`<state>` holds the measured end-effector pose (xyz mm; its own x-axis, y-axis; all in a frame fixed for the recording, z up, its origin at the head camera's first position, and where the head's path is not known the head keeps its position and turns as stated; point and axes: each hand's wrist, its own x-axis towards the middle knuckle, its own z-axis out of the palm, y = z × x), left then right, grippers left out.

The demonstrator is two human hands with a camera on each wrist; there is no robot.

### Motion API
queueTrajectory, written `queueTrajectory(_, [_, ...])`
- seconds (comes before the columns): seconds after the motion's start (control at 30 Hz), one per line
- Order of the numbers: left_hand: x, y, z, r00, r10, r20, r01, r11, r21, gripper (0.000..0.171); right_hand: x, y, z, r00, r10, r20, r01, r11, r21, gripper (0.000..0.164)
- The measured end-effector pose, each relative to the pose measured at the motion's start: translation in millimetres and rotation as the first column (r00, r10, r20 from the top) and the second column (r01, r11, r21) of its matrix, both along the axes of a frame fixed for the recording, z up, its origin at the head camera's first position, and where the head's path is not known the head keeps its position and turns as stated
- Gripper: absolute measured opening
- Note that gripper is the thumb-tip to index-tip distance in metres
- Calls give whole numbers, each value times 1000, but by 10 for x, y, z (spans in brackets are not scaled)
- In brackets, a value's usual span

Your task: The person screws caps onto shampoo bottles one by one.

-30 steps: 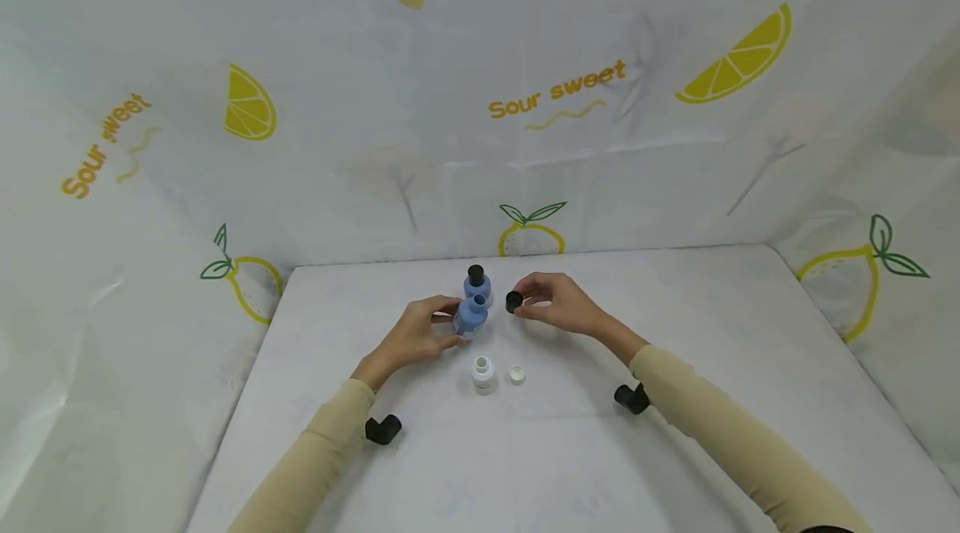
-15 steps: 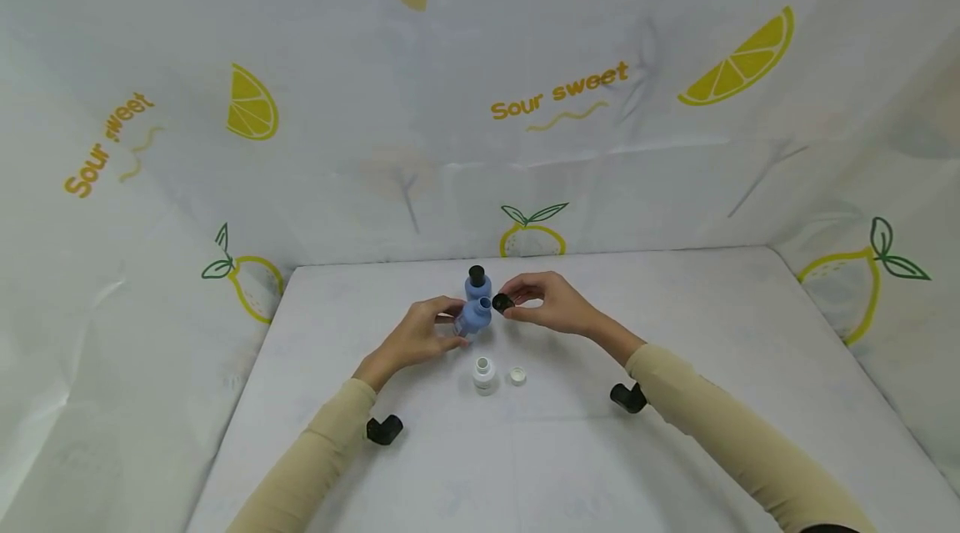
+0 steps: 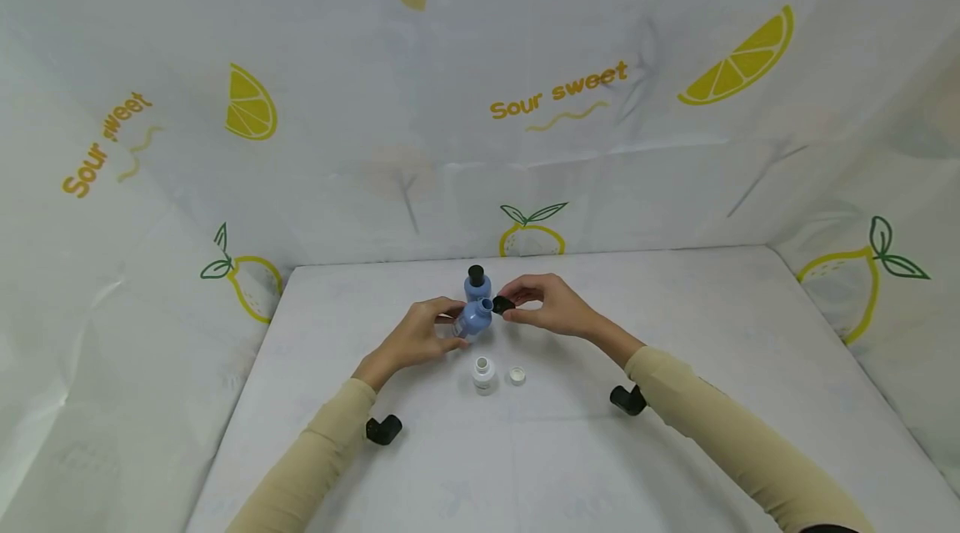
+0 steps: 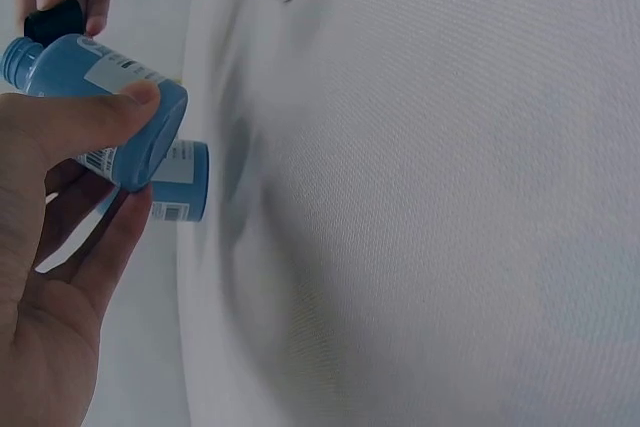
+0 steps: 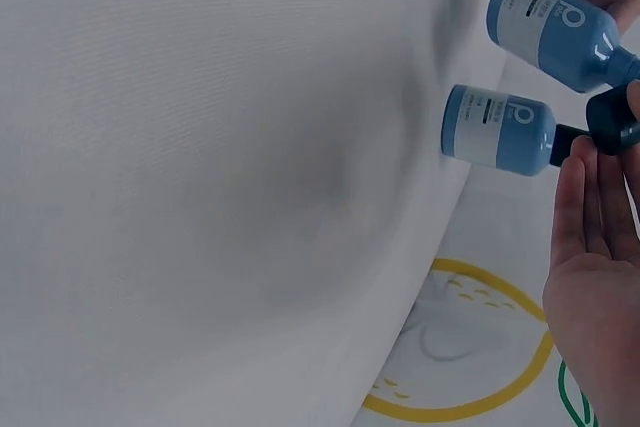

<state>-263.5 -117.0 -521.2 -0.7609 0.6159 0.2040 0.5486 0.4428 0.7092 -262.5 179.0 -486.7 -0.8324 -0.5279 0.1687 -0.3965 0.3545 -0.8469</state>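
Observation:
In the head view my left hand [image 3: 420,333] grips an uncapped blue bottle [image 3: 472,319], its mouth tilted to the right. My right hand [image 3: 553,305] pinches a black cap [image 3: 503,305] just beside that mouth. The left wrist view shows the thumb along the blue bottle [image 4: 110,77], fingers beneath it, and the threaded neck bare. A second blue bottle [image 5: 500,131] with a black cap on stands behind the held one. In front of the hands, an open white bottle [image 3: 483,377] stands upright, with a white cap [image 3: 517,375] lying to its right.
All of this is on a white-covered table [image 3: 570,466] with a printed white cloth [image 3: 337,183] hanging behind and at the sides. A black camera piece shows by each wrist, one at the left sleeve [image 3: 330,433] and one at the right sleeve [image 3: 705,408].
My right hand has brought the black cap left, close to the bottle's mouth, and turned it. The held bottle has tilted further right. The other bottles and the white cap stay put.

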Motion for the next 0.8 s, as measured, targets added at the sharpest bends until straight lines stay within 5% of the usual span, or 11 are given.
queueTrajectory(0.8, [-30, -1, -15, 1000, -1, -2, 0, 999, -32, 56, 37, -160, 1, 997, -58, -51, 54, 996, -76, 39])
